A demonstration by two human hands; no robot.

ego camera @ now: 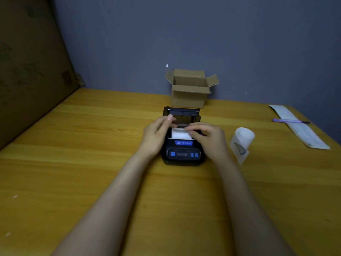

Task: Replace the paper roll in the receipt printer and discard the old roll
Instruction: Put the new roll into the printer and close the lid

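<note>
A small black receipt printer [182, 156] with blue buttons sits mid-table, its lid [181, 112] swung open toward the back. A white paper roll [180, 134] lies in the open bay. My left hand [156, 134] rests against the printer's left side, thumb up by the lid. My right hand [206, 135] lies over the right side, its fingers pinching the roll's upper edge. A loose, nearly spent white roll [242, 141] with a curled tail stands on the table to the right of the printer.
An open cardboard box [190, 95] stands right behind the printer against the grey wall. A long paper strip [299, 126] with a purple pen [289, 121] on it lies at the far right. A brown board [27, 71] leans at the left.
</note>
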